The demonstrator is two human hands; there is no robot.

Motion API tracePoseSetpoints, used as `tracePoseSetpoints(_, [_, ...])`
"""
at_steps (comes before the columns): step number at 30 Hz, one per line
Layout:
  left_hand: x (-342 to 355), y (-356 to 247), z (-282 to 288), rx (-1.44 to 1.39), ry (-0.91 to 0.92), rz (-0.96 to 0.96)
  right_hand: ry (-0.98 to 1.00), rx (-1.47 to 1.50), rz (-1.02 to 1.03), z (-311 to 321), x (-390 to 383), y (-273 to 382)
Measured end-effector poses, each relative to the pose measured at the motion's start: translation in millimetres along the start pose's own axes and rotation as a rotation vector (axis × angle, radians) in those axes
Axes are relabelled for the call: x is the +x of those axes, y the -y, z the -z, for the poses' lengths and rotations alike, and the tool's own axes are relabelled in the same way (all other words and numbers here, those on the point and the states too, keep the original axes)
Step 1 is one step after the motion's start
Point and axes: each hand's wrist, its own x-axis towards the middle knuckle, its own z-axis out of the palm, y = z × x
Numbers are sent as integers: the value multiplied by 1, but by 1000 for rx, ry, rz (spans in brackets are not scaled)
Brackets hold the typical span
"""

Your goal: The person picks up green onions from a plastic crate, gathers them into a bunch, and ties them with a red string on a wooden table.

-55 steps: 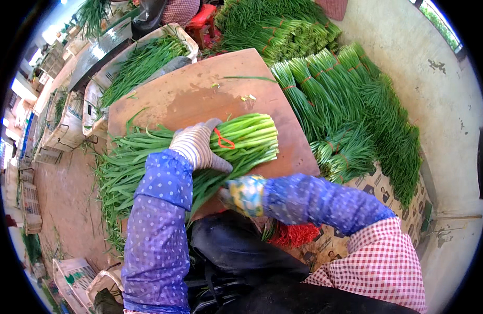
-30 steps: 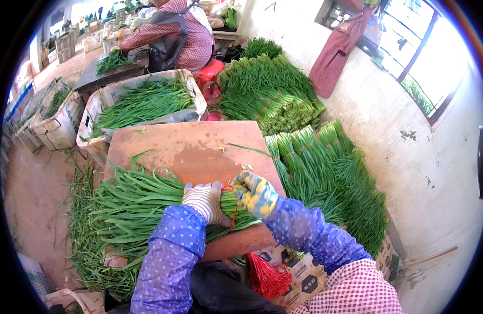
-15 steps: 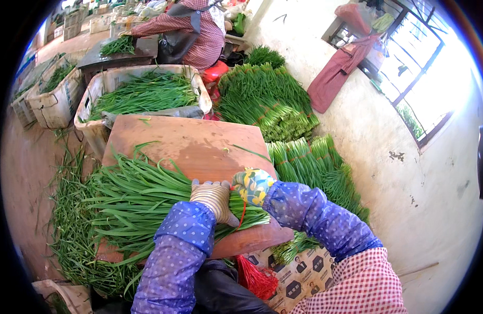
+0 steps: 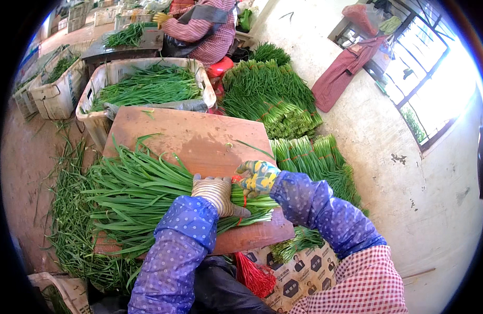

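Observation:
A large bunch of long green garlic chives (image 4: 142, 196) lies across the wooden board (image 4: 199, 133), leaves to the left and pale stems to the right. My left hand (image 4: 215, 193), in a striped glove, is wrapped over the bunch and presses it down. A thin red tie (image 4: 245, 201) circles the stems just right of that hand. My right hand (image 4: 257, 177), in a floral glove, is curled at the tie's upper end above the stems, its fingertips close round the red end. The gloved fingers partly hide the grip.
Tied chive bundles (image 4: 304, 157) are stacked right of the board, against the wall. A white crate (image 4: 210, 86) of chives stands beyond it. Loose leaves (image 4: 79, 235) heap at left. Red ties (image 4: 252, 275) hang near my lap. A co-worker (image 4: 205, 31) sits at the back.
My right hand has shifted slightly right and up, its fingers a little looser at the tie. My left hand stays on the bunch. The co-worker's arm has drawn back from their chives.

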Motion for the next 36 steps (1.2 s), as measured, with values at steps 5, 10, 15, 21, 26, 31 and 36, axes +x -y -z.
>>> tracePoseSetpoints(5, [-4, 3, 0, 3, 10, -7, 52, -198, -91, 3, -10, 20])
tracePoseSetpoints(10, [-3, 7, -4, -38, 5, -19, 52, -144, -167, 4, -14, 21])
tracePoseSetpoints(15, [-7, 8, -2, -52, -13, -51, -75, -5, -155, 1, -3, 15])
tracePoseSetpoints(21, [-10, 9, -1, -40, -9, -61, -68, -26, -129, -3, -1, 21])
tracePoseSetpoints(26, [-13, 9, 3, -26, -1, -50, -37, 83, -54, -4, -1, 19])
tracePoseSetpoints(31, [-8, 5, 3, -14, 57, -8, -79, -26, 19, -14, 1, 20])
tracePoseSetpoints(36, [-9, -8, 0, -16, -28, -20, -234, -377, 349, -23, -21, 8])
